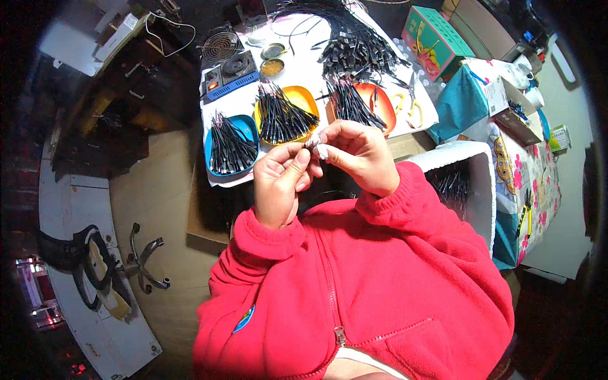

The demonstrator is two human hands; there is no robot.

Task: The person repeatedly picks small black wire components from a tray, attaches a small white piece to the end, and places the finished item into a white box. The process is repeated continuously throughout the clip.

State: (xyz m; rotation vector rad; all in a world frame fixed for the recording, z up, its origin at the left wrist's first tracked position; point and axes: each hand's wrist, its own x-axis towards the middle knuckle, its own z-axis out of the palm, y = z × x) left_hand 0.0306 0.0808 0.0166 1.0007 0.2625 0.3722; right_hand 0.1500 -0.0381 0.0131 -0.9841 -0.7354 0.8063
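Note:
My left hand [283, 182] and my right hand [363, 156] meet in front of my chest, near the table's front edge. Thumb and fingers of both are pinched together around something small and dark, mostly hidden by the fingertips. White wrapping covers some fingertips of the right hand. Just beyond the hands lie a yellow tray [303, 95] and an orange-red tray [384, 111], with a blue tray [254, 131] to the left. Bundles of short black cables [229, 150] with bared or light-coloured tips fan out in the trays.
At the back is a large heap of black cables with plugs [354, 54]. A blue-based heating device [231, 75] and a small round tin [272, 68] stand behind the trays. Yellow-handled scissors [415, 114] lie at right, above a white foam box [486, 183] holding cables.

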